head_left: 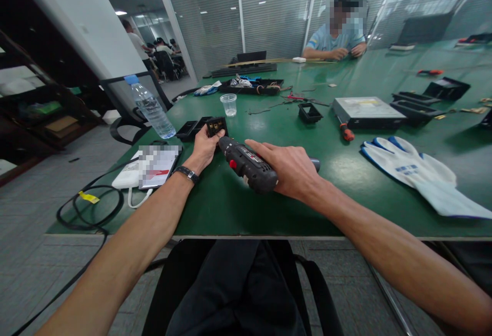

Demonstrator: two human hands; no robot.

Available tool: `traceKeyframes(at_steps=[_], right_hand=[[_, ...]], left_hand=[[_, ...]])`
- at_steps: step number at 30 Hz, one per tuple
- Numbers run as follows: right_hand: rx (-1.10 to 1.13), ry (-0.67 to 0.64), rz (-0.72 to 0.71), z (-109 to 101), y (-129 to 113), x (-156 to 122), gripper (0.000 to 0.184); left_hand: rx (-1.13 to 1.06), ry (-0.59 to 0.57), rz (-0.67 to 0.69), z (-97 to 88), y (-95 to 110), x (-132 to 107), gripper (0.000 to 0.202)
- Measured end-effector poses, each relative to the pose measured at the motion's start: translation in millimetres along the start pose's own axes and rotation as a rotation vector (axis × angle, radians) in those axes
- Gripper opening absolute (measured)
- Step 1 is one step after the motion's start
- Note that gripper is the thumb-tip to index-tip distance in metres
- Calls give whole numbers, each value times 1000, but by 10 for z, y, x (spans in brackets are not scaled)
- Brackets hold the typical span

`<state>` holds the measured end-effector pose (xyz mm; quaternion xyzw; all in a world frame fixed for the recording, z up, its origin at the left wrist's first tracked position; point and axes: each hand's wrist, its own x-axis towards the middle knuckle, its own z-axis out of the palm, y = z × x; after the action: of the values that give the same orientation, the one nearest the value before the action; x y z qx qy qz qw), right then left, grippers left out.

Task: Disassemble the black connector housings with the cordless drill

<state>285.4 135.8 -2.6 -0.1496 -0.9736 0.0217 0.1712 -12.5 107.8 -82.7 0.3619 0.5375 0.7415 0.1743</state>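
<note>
My left hand [205,146] is closed on a small black block with brass-coloured parts [217,127], holding it tilted up above the green table [230,213]. In my right hand [294,169] is a black cordless drill [251,167] with a red button, its front end pointing left at the block. Whether the drill's tip touches the block I cannot tell. Black open boxes [188,130] sit just behind my left hand. A clear plastic cup [229,105] stands beyond the block.
Left are a water bottle [151,108], a phone [175,164], a white power bank [126,174] and a looped black cable [63,213]. Right lie a white glove [418,169], a screwdriver [347,132] and a metal-topped drive [369,110]. A person [332,39] sits across the table.
</note>
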Motion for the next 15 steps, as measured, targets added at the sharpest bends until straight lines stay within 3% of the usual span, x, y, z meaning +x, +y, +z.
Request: traceKeyframes(at_steps=[15], right_hand=[[-20,-38,11,14,-35,11,74]], left_hand=[[18,-1,10,7,2,-11,38]])
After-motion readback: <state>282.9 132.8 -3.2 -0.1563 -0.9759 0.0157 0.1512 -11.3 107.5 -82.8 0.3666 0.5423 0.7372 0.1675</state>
